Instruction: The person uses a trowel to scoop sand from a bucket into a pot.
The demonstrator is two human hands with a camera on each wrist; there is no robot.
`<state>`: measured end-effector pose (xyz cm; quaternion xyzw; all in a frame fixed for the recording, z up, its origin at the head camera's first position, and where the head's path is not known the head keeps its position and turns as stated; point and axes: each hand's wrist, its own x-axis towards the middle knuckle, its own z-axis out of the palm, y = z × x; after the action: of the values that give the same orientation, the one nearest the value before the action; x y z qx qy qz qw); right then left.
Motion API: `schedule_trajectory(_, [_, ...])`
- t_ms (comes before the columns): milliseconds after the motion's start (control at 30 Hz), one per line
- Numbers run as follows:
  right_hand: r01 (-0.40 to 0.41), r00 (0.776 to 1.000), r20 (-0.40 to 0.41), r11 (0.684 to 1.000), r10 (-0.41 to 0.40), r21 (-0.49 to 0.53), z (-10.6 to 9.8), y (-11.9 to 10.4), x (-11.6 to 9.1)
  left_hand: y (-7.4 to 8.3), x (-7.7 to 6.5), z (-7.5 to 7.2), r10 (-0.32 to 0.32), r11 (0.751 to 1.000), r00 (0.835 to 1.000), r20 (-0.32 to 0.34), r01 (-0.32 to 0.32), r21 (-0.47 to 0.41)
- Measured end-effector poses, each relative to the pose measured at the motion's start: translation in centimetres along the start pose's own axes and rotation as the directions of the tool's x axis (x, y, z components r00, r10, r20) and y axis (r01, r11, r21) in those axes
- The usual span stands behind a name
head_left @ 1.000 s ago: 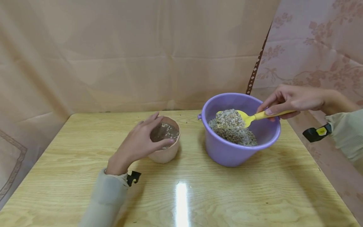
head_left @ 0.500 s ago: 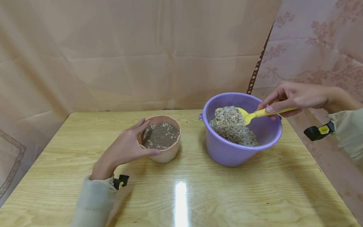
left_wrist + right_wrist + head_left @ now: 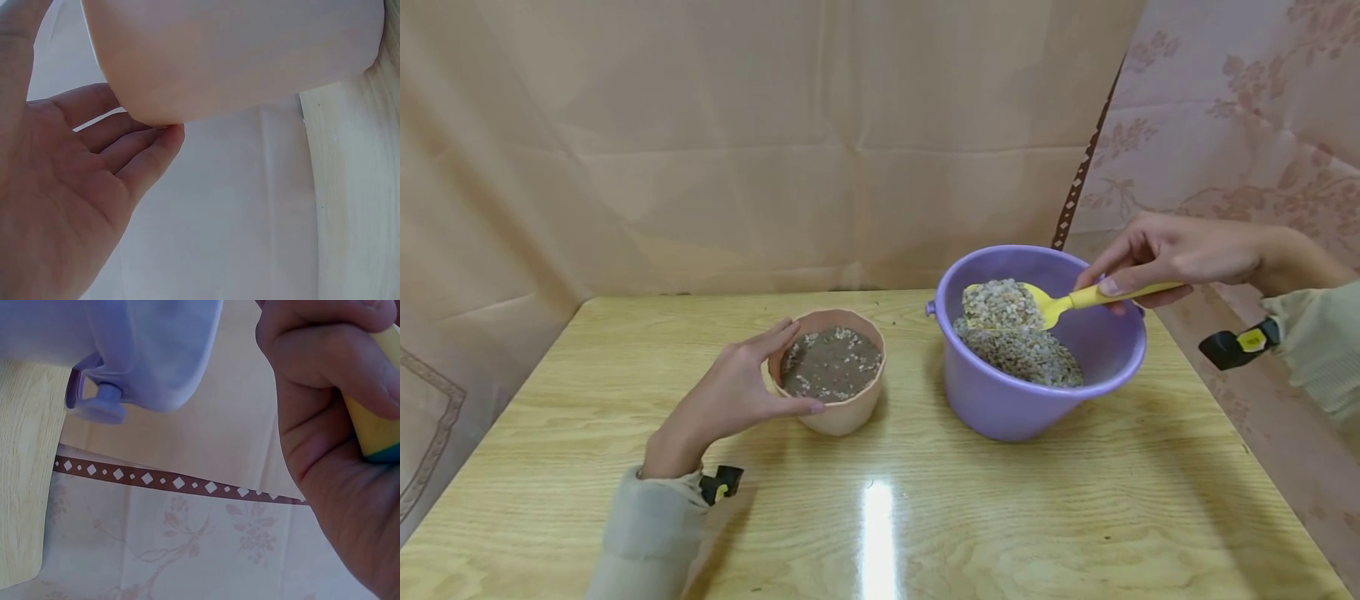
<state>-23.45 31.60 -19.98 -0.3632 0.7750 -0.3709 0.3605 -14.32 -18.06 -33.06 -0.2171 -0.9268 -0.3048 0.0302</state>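
My left hand point(image 3: 730, 387) holds the rim of a peach flower pot point(image 3: 850, 412) from its left side, thumb in front. In the left wrist view the fingertips point(image 3: 169, 136) touch the pot's wall point(image 3: 237, 56). Brown soil point(image 3: 831, 364) dotted with pale gravel bits fills much of the pot. My right hand point(image 3: 1180, 254) grips the handle of a yellow trowel point(image 3: 1082, 297); in the right wrist view the fingers wrap that handle point(image 3: 369, 425). The trowel's blade bears a heap of gravel point(image 3: 1003, 303) above a purple bucket point(image 3: 1007, 412), which has more gravel point(image 3: 1030, 358) inside.
Both containers stand on a light wooden table point(image 3: 985, 517), near its back edge. A beige cloth point(image 3: 737, 150) hangs behind, and a floral cloth point(image 3: 1240, 125) hangs at the right. The bucket has a side knob point(image 3: 106, 406).
My left hand has drawn back from over the pot to its left rim, uncovering the soil. The pot has shifted slightly right. The loaded trowel has moved slightly left and up.
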Motion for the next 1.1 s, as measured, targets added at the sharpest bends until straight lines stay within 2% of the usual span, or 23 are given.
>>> schedule_trajectory(267, [0.014, 1.0, 0.01, 1.0, -0.013, -0.016, 0.1, -0.3, 0.5, 0.6, 0.1, 0.1, 0.019, 0.999, 1.0, 0.018, -0.018, -0.031])
schedule_trajectory(633, [0.035, 0.999, 0.035, 0.999, -0.035, -0.014, 0.4, -1.1, 1.5, 1.3, 0.5, 0.7, 0.013, 0.998, 0.998, 0.063, -0.009, -0.069])
schedule_trajectory(800, [0.033, 0.998, 0.053, 0.999, -0.033, -0.004, 0.5, -1.6, 2.1, 1.5, 0.7, 0.9, 0.035, 0.996, 0.997, 0.066, -0.03, -0.078])
schedule_trajectory(933, [0.015, 0.999, 0.047, 1.0, -0.014, -0.022, 0.6, -1.9, 2.5, 1.6, 0.8, 1.1, 0.048, 0.995, 0.997, 0.065, -0.043, -0.086])
schedule_trajectory(1100, [0.045, 0.997, 0.061, 0.997, -0.042, -0.058, 0.7, -2.2, 3.1, 1.8, 0.9, 1.3, 0.044, 0.996, 0.996, 0.073, -0.038, -0.085])
